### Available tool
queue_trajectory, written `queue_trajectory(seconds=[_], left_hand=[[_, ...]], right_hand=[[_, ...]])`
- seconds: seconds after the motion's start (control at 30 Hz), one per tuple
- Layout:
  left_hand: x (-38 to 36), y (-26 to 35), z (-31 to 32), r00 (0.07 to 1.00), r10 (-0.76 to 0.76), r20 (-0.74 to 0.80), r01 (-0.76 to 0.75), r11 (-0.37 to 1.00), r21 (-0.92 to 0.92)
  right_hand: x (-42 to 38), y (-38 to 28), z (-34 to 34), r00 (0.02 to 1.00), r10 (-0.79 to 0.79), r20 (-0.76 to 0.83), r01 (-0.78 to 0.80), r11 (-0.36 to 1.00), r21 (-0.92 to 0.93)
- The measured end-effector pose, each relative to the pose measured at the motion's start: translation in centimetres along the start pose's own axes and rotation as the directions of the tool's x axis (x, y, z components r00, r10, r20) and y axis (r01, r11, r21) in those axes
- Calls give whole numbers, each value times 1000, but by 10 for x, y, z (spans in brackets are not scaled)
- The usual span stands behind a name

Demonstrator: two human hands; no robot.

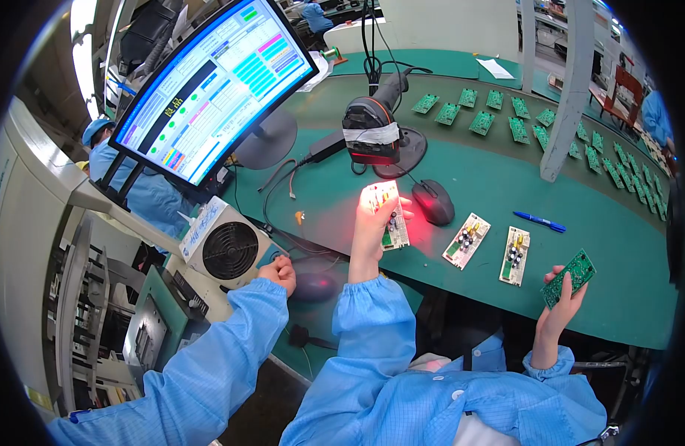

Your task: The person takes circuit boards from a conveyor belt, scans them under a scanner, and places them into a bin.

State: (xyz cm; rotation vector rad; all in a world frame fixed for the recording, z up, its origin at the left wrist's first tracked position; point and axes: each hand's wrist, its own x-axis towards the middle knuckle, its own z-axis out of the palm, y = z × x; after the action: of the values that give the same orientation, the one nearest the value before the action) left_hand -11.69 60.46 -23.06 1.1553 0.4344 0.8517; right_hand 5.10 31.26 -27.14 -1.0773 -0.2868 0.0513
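My left hand (pixel 374 223) grips a white-framed circuit board (pixel 395 232) below a scanner (pixel 371 132), and red light falls on the hand and board. Over at the right, my right hand (pixel 560 306) holds a green circuit board (pixel 570 279), tilted, near the table's front edge. Between my hands, two boards with upright components lie on the green table (pixel 461 297): one (pixel 466 241) is nearer the mouse, the other (pixel 514 256) is farther right. A blue pen (pixel 539 221) lies behind them.
A black mouse (pixel 433 202) sits beside my left hand. At the left stand a lit monitor (pixel 216 89) and a fan unit (pixel 229 249); a co-worker's hand (pixel 280 275) touches the unit. Several green boards (pixel 519 129) lie along the back, by a grey post (pixel 565 104).
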Motion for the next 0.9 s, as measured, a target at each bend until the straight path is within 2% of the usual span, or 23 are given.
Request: queue_trajectory(seconds=[0.07,0.13,0.17,0.23,0.27,0.33,0.4,0.43,0.47,0.5,0.53,0.57,0.6,0.63,0.67,0.73,0.77,0.83,0.9], left_hand=[[1,-1,1,1000,11,14,-11,1000,17],[-2,-1,3,1000,2,2,-2,1000,11],[-6,-3,6,1000,-15,-7,15,1000,-4],[-20,-5,9,999,-49,-15,49,999,7],[-28,-8,14,997,-78,-4,79,996,29],[-46,-10,21,987,-150,66,137,975,175],[-70,26,15,984,-124,127,48,876,481],[-81,59,-5,991,-44,125,-47,770,636],[-94,101,-37,994,67,90,-113,620,776],[-107,150,-79,987,157,41,-108,452,886],[-118,197,-125,982,189,-6,-50,290,956],[-119,225,-161,985,168,-37,7,177,984],[-116,251,-201,995,80,-54,47,89,995],[-111,251,-224,998,1,-60,60,109,992],[-104,254,-218,996,-91,22,-17,57,998],[-90,254,-225,984,-149,-95,142,343,929],[-87,253,-221,984,-148,-97,144,346,927],[-85,250,-210,996,-92,2,7,102,995],[-81,246,-213,998,-61,33,-29,64,998]], right_hand=[[0,0,-1,1000,2,-5,-2,1000,0],[1,-1,-3,995,40,90,-41,999,6],[0,-2,-1,996,37,82,-37,999,4],[-1,-8,9,965,80,248,-47,989,-137],[1,-7,12,936,43,350,25,982,-186],[6,-20,24,841,83,535,38,977,-210],[8,-33,43,805,91,587,94,956,-278],[12,-39,51,737,0,676,301,896,-327],[13,-45,63,650,-118,751,455,852,-259],[15,-50,72,658,-121,743,457,848,-267],[15,-54,79,511,-251,822,688,693,-215],[15,-56,85,323,-334,886,862,490,-130],[15,-56,90,323,-332,886,860,493,-129],[13,-54,94,269,-368,890,892,444,-86],[13,-53,98,212,-402,891,920,390,-43],[16,-43,102,181,-430,884,938,347,-23],[18,-39,103,151,-457,877,953,302,-7],[17,-35,109,161,-475,865,945,326,3],[17,-30,115,162,-494,854,939,343,20]])
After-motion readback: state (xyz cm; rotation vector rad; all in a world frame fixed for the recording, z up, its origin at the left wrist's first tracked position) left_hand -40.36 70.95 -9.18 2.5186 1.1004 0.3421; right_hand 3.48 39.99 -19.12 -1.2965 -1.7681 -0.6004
